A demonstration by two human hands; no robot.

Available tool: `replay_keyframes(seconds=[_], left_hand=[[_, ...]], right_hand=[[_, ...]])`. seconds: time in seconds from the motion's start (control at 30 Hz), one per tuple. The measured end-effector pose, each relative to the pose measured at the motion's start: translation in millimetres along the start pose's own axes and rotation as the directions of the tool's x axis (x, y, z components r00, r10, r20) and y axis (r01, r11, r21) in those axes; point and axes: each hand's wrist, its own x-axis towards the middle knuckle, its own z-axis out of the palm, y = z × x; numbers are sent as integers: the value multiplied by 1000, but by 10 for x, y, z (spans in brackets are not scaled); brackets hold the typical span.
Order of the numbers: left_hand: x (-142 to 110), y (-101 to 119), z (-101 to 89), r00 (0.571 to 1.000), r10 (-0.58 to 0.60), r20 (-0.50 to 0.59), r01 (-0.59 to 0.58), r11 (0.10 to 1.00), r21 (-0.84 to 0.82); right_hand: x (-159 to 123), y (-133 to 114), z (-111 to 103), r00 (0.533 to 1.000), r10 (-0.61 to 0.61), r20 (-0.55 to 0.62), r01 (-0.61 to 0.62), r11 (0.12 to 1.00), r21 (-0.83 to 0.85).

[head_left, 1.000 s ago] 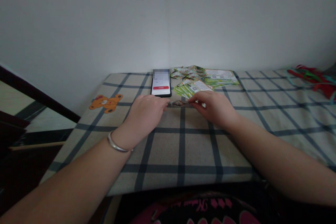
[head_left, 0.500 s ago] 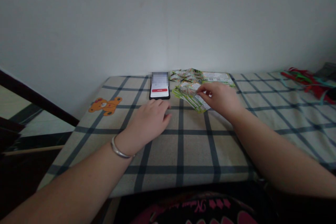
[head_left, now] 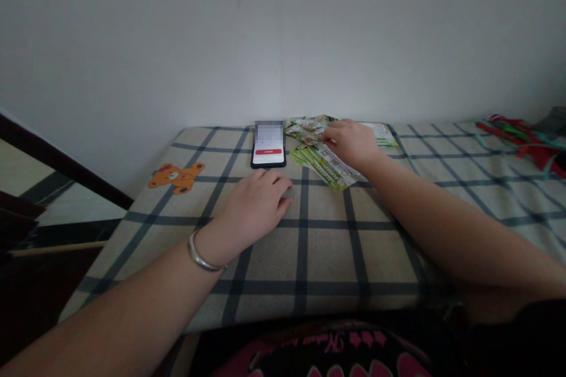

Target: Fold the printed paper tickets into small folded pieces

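My right hand (head_left: pixel 352 143) reaches over a pile of crumpled green-and-white packets (head_left: pixel 307 125) by the wall. Its fingers are curled together at the pile's near right side, and what they pinch, if anything, is hidden. Just below that hand lies a fanned stack of green-and-white printed cards or flat packets (head_left: pixel 329 166). My left hand (head_left: pixel 259 200), with a silver bangle at the wrist, rests on the checked tablecloth (head_left: pixel 274 265). Its fingers are loosely bent, thumb apart, and it appears to hold nothing. A phone (head_left: pixel 269 156) with a lit screen stands just beyond its fingertips.
An orange bear sticker (head_left: pixel 175 178) is on the cloth at left. Another printed green-and-white sheet (head_left: pixel 384 134) lies behind my right hand. At far right is a bundle of red and green material (head_left: pixel 526 141). A pale wall (head_left: pixel 278 35) closes off the back.
My right hand has moved up and left from the fanned stack to the crumpled pile, and the crumpled packet it pinched no longer covers the stack. My left hand has barely shifted.
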Motion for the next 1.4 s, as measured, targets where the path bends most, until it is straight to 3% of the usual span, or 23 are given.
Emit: replay_keyframes(seconds=[0.1, 0.23, 0.47, 0.6, 0.73, 0.87, 1.07, 1.3, 1.4], left_hand=[[0, -7, -2, 1000, -4, 12, 4, 1000, -9], [1, -12, -9, 1000, 0, 3, 0, 1000, -12], [-3, -8, -33, 1000, 4, 8, -4, 1000, -12], [-11, -15, -29, 1000, 11, -4, -11, 1000, -10], [-15, -18, -22, 1000, 17, 6, -17, 1000, -10], [-18, -16, -15, 1000, 13, 15, -13, 1000, 4], [-29, -25, 8, 999, 35, -1, -35, 999, 24], [-42, -13, 31, 999, 42, -30, -40, 997, 62], [-42, -10, 24, 999, 37, -21, -36, 998, 60]], right_hand=[[122, -13, 31, 997, -58, 43, 60, 997, -57], [252, -55, 81, 995, -48, 82, 57, 992, -111], [338, -72, 174, 997, -37, 67, 41, 997, -71], [303, -61, 194, 999, 26, 32, -26, 999, -23], [208, -56, 146, 991, 123, 45, -128, 977, 168], [15, -70, 48, 992, 52, 119, -88, 943, 320], [-396, -45, -133, 958, -207, 196, 152, 952, 264], [-668, 140, -168, 948, -256, 187, 180, 921, 347], [-700, 165, -159, 948, -254, 192, 188, 934, 304]])
